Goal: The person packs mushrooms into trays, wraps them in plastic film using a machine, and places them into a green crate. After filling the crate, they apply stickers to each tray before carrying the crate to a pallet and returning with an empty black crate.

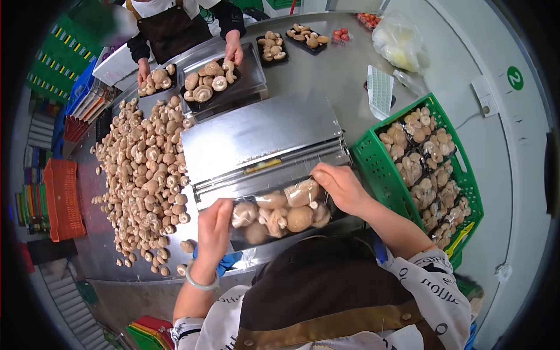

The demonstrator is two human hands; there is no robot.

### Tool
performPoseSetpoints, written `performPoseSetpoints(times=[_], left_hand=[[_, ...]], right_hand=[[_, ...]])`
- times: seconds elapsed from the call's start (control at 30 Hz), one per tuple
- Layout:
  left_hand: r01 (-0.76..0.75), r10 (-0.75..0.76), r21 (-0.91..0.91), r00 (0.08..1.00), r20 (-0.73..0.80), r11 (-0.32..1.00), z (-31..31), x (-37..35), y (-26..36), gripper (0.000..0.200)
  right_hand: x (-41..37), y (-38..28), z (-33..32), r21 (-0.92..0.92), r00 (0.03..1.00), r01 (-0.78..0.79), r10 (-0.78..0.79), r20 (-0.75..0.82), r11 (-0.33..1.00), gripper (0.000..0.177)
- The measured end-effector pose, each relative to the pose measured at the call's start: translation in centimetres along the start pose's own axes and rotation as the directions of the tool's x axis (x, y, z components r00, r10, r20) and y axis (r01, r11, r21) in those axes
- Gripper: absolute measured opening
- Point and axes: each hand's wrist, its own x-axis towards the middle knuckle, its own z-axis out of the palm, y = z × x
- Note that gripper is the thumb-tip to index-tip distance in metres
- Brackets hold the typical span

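Between my two hands is a black tray of mushrooms (280, 217) with clear film stretched over it. My left hand (213, 228) grips the tray's left end, thumb on top. At the far right corner my right hand (343, 188) pinches the film and tray edge, fingers closed. Just beyond the tray stands a metal wrapping machine (262, 137) with a flat steel top and rollers along its near side. The underside of the tray and some fingertips are hidden.
Loose mushrooms (149, 169) are heaped on the left. A green crate (417, 157) of wrapped trays stands right. Across the table, a co-worker's hands (233, 51) hold a mushroom tray on a scale (252, 73). A plastic bag (399, 44) lies at the back right.
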Motion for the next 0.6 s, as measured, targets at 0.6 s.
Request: performPoseSetpoints(times=[0.6], left_hand=[[-0.067,0.071,0.023,0.952,-0.297,0.997,8.2,-3.8,-19.7,0.011]], right_hand=[[-10.3,17.3,9.6,0.316,0.887,-0.304,0.388,-0.249,0.899,0.024]])
